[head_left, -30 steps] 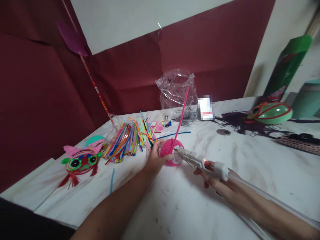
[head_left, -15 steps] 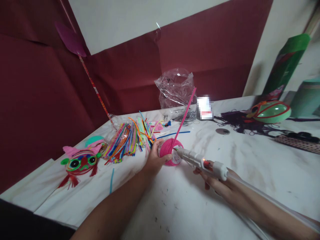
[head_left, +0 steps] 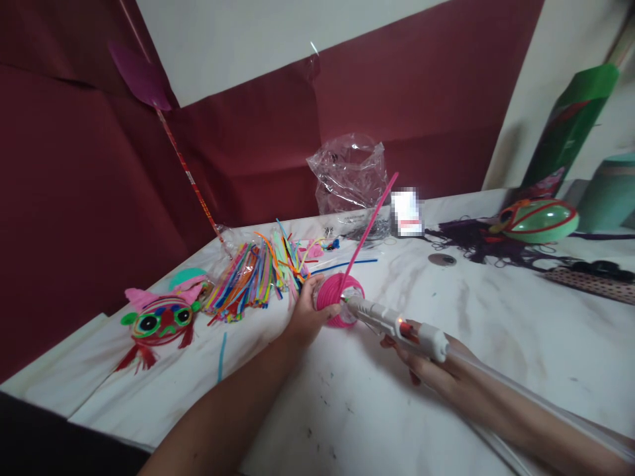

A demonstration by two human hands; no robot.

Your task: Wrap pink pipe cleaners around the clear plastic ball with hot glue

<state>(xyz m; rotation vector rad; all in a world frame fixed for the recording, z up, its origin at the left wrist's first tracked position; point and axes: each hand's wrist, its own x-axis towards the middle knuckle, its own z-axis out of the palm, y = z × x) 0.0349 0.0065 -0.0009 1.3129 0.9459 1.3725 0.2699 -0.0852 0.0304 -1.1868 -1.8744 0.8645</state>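
My left hand [head_left: 308, 311] is closed round the side of a clear, round plastic piece coiled with pink pipe cleaner [head_left: 328, 291]. From the coil a free length of pink pipe cleaner [head_left: 370, 228] sticks up and leans right. In my right hand [head_left: 421, 360] is a white hot glue gun [head_left: 380, 316], its small light glowing orange. The nozzle points left and meets the coil near the base of the free length, close to my left thumb. Whether glue is coming out is too small to tell.
Bundled coloured pipe cleaners [head_left: 248, 277] lie behind my left arm, beside a decorated animal-face craft [head_left: 161, 320]. A clear plastic bag [head_left: 350, 188] stands at the back. Dark purple yarn [head_left: 466, 244] and a green balloon-like piece [head_left: 546, 221] lie at the right. A cord trails under my right arm.
The free end of the pink pipe cleaner has swung a little to the right. My right hand and the glue gun have shifted slightly left. My left hand keeps its hold.
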